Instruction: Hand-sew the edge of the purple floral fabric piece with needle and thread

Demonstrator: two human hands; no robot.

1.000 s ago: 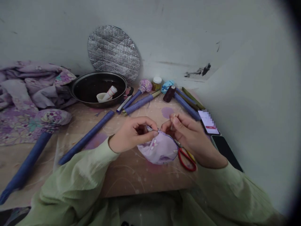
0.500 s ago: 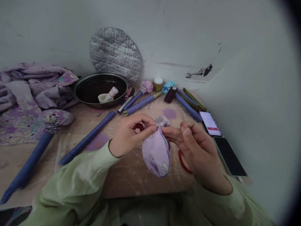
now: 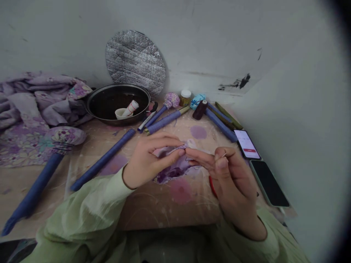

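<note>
My left hand pinches the edge of a small purple floral cloth piece between thumb and fingers, just above the table. A thin needle sticks out between the thumb and index finger of my right hand. The other right fingers stretch out to the cloth edge beside my left fingertips. Thread on the needle is too fine to make out. Partly behind my right hand lies a curved red thing, mostly hidden.
Blue-wrapped sticks lie left of my hands, one with a floral padded head. Further back are a dark pan with a small cup, a jar and a dark thread spool. Two phones lie right.
The cloth has swung from hanging upright to lying flatter toward the table, its darker purple pattern now showing. My right hand has shifted slightly down and right, still pinching the needle.
</note>
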